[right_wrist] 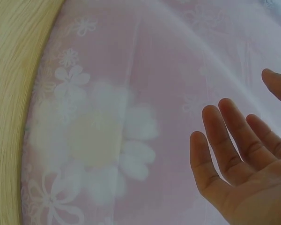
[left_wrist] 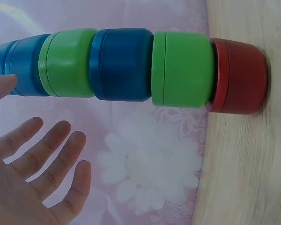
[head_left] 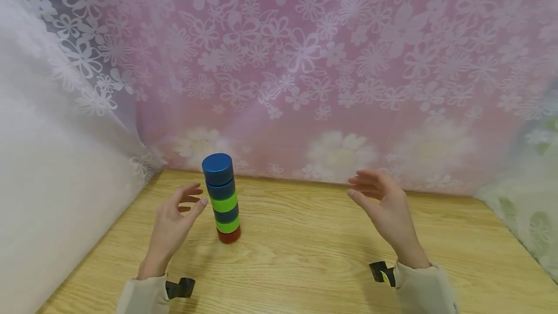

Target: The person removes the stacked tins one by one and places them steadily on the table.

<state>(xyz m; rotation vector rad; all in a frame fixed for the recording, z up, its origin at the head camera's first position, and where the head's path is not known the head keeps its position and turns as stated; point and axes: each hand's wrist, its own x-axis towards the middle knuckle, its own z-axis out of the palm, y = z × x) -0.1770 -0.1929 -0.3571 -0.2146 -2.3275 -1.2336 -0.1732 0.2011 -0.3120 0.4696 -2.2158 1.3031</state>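
A tower of several round blocks [head_left: 223, 197] stands on the wooden table [head_left: 305, 256], leaning slightly: red at the bottom, then green and blue in turn, with two blue ones on top. The left wrist view shows the tower [left_wrist: 131, 70] close up, lying sideways across the frame. My left hand [head_left: 180, 210] hovers just left of the tower with relaxed fingers [left_wrist: 47, 154], holding nothing and apart from the blocks. My right hand [head_left: 379, 200] is raised well to the right of the tower, palm facing it, fingers [right_wrist: 225, 140] straight and empty.
A pink flowered curtain [head_left: 305, 71] hangs right behind the table. White lace fabric [head_left: 52, 134] closes the left side, and a greenish flowered cloth [head_left: 532, 207] the right. Bare table lies between the hands and toward me.
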